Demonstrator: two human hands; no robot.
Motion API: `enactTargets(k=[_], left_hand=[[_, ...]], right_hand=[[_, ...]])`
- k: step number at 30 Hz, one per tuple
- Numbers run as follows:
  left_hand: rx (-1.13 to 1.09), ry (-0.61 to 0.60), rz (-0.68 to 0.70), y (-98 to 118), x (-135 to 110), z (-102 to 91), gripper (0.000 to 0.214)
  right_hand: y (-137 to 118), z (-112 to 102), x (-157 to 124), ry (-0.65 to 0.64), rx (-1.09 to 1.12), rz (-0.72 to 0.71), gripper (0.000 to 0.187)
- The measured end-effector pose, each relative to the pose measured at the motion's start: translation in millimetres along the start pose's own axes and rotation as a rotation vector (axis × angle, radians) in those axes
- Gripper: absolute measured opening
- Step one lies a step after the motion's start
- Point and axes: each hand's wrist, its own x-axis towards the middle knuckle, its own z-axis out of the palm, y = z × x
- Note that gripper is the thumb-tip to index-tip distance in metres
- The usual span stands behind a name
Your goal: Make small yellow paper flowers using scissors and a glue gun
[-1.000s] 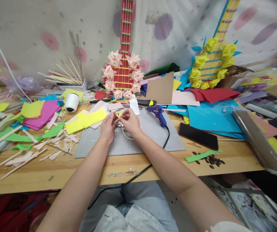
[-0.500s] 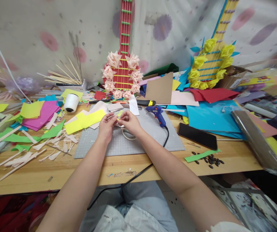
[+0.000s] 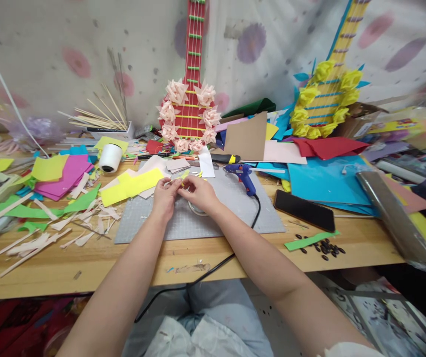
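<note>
My left hand and my right hand meet over the grey cutting mat, fingers pinched together on a small yellow paper piece. A roll of tape lies on the mat under my right hand, partly hidden. A blue glue gun rests just right of my hands, its black cord running off the table's front edge. A yellow sheet lies left of my left hand.
Coloured paper and wooden splinters litter the left side. A white thread spool, a black phone, dark seeds, a red paper guitar and a yellow one stand around.
Both hands have shifted slightly and kept working the small yellow piece between the fingertips. Nothing else on the table has moved.
</note>
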Motion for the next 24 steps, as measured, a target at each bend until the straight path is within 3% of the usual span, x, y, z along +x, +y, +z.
enactTargets(k=[4, 9, 16, 24], left_hand=[[0.0, -0.032, -0.02, 0.3, -2.6, 2.0, 0.049], [0.005, -0.014, -0.018, 3.6, -3.2, 3.4, 0.042], [0.226, -0.004, 0.273, -3.2, 2.6, -3.1, 0.047], [0.322, 0.069, 0.367, -5.1, 0.6, -3.5, 0.049]], right_hand=[[-2.3, 0.5, 1.0, 0.036, -0.098, -0.019, 0.015], [8.3, 4.8, 4.4, -0.003, 0.062, 0.086, 0.015], [15.7, 6.4, 5.9, -0.05, 0.094, 0.124, 0.023], [6.0, 2.7, 2.1, -0.058, -0.111, 0.125, 0.02]])
